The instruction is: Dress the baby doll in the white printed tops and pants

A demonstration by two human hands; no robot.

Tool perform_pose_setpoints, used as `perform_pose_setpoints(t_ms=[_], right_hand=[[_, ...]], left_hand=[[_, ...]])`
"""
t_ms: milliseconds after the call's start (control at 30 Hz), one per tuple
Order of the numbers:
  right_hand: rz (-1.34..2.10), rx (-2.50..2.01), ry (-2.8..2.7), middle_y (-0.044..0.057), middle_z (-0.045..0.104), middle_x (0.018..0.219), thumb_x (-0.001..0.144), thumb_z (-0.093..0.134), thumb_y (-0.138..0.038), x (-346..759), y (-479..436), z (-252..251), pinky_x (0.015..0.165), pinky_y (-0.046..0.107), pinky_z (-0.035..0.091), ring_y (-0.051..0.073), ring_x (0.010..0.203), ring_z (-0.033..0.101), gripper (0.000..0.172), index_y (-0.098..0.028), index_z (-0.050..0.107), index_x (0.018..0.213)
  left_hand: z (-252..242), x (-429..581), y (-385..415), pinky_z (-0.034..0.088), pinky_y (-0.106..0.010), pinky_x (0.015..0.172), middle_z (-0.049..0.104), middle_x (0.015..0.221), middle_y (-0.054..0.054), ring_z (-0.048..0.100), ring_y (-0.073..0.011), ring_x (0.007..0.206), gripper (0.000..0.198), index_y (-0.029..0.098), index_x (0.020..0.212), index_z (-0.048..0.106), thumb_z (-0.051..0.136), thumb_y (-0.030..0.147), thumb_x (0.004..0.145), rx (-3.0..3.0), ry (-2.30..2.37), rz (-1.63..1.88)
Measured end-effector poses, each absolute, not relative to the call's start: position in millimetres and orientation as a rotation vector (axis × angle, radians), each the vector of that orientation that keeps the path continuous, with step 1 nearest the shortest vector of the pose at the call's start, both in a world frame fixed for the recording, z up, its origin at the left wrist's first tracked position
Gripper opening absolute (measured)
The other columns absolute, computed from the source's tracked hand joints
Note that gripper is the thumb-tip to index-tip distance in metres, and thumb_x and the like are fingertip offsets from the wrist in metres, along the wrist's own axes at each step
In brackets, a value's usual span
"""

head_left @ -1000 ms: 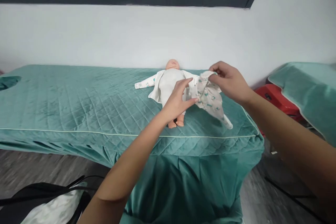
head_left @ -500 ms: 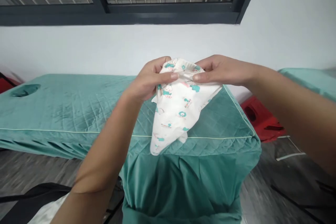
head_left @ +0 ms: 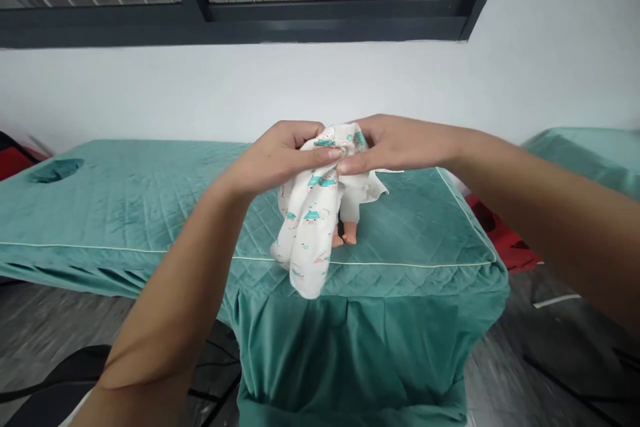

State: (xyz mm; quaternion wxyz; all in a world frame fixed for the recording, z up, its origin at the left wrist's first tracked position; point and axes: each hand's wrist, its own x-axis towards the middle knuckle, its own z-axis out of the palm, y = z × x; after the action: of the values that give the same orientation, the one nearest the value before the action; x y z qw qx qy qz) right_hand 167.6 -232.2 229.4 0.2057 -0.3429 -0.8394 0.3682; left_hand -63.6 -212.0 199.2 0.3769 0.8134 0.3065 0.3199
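Bunched between my hands is a small white baby garment (head_left: 313, 213) with green and pink animal prints, its lower part hanging down over the bed edge. My left hand (head_left: 287, 153) pinches the gathered top edge from the left. On the other side my right hand (head_left: 377, 143) pinches the same fabric, thumbs almost meeting. Behind the cloth, a baby doll (head_left: 351, 232) lies on the bed with its bare feet and white-clad legs showing; its head and upper body are hidden.
The massage bed (head_left: 150, 207) has a quilted green cover and a face hole (head_left: 56, 171) at the far left. Red plastic stools (head_left: 505, 240) stand at the right, near another green bed (head_left: 590, 153). A white wall and window frame (head_left: 325, 20) rise behind.
My hands have come closer together, gathering the top of the garment. The cloth has narrowed and shifted slightly left, uncovering the doll's legs and feet behind it.
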Motion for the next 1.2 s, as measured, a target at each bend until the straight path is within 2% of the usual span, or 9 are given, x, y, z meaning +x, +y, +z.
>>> perform_pose_setpoints(t_ms=[267,433,533,633,767,833,933,1067,1200], right_hand=[[1.235,-1.031,-2.238,0.002,0.075,0.097,0.080,0.075,-0.054,182.1,-191.2,202.6,0.083,0.030,0.054,0.019,0.093,0.068,0.037,-0.021,0.078,0.097],[1.267,-0.991,-2.248,0.002,0.074,0.102,0.075,0.081,-0.048,161.0,-185.5,184.9,0.082,0.030,0.055,0.019,0.094,0.068,0.037,-0.024,0.075,0.102],[1.274,-0.955,-2.228,0.002,0.073,0.094,0.077,0.081,-0.048,143.9,-189.9,177.2,0.077,0.029,0.054,0.018,0.088,0.067,0.033,-0.021,0.074,0.095],[1.196,-0.938,-2.099,0.002,0.072,0.087,0.081,0.077,-0.054,137.7,-191.7,177.0,0.074,0.028,0.052,0.017,0.085,0.066,0.034,-0.021,0.072,0.087],[1.057,-0.886,-1.750,0.000,0.070,0.083,0.081,0.073,-0.065,136.3,-192.8,177.9,0.071,0.027,0.052,0.017,0.085,0.065,0.043,-0.023,0.067,0.086],[1.065,-0.893,-1.665,0.001,0.069,0.082,0.079,0.071,-0.070,135.5,-195.9,174.2,0.069,0.027,0.053,0.017,0.084,0.065,0.047,-0.024,0.066,0.086],[1.203,-0.923,-1.646,0.003,0.071,0.082,0.077,0.070,-0.074,138.0,-203.1,165.1,0.067,0.029,0.055,0.019,0.081,0.067,0.053,-0.023,0.068,0.090],[1.431,-0.976,-1.827,0.006,0.075,0.085,0.071,0.085,-0.057,150.5,-210.3,156.6,0.070,0.031,0.058,0.021,0.082,0.070,0.043,-0.020,0.073,0.089],[1.443,-1.070,-1.820,0.005,0.077,0.092,0.070,0.088,-0.044,163.0,-210.9,149.4,0.073,0.032,0.059,0.021,0.083,0.071,0.031,-0.022,0.077,0.089]], left_hand=[[175.3,-98.3,-180.5,0.052,-0.024,0.060,0.072,0.081,-0.003,0.066,-0.0151,0.069,0.029,0.019,0.089,0.074,0.076,0.046,0.078,2.024,0.744,0.337],[160.0,-95.8,-170.7,0.041,-0.021,0.047,0.063,0.061,0.000,0.057,-0.0112,0.052,0.030,0.018,0.077,0.070,0.075,0.047,0.081,1.871,0.748,0.714],[159.4,-87.8,-169.7,0.041,-0.021,0.046,0.059,0.057,0.001,0.057,-0.0114,0.051,0.029,0.019,0.077,0.068,0.076,0.047,0.080,1.767,0.716,0.885],[161.3,-80.0,-173.1,0.048,-0.023,0.053,0.063,0.063,0.000,0.064,-0.0147,0.061,0.032,0.019,0.087,0.069,0.076,0.050,0.080,1.679,0.696,0.983],[151.8,-66.0,-186.0,0.055,-0.029,0.066,0.074,0.080,-0.005,0.070,-0.0215,0.076,0.039,0.016,0.095,0.073,0.082,0.048,0.074,1.702,0.674,0.750],[141.8,-57.6,-193.1,0.056,-0.033,0.072,0.076,0.087,-0.008,0.071,-0.0248,0.082,0.039,0.015,0.096,0.074,0.081,0.047,0.075,1.665,0.685,0.701],[126.7,-46.2,-198.8,0.057,-0.036,0.080,0.077,0.093,-0.009,0.073,-0.0264,0.088,0.038,0.015,0.099,0.074,0.078,0.047,0.079,1.482,0.681,0.871],[112.6,-33.7,-196.3,0.057,-0.034,0.083,0.078,0.093,-0.008,0.074,-0.0261,0.092,0.040,0.015,0.102,0.073,0.079,0.045,0.077,1.292,0.625,0.982],[98.6,-24.6,-193.3,0.058,-0.034,0.081,0.078,0.094,-0.010,0.074,-0.0264,0.092,0.046,0.015,0.106,0.073,0.077,0.052,0.080,1.188,0.573,0.892]])
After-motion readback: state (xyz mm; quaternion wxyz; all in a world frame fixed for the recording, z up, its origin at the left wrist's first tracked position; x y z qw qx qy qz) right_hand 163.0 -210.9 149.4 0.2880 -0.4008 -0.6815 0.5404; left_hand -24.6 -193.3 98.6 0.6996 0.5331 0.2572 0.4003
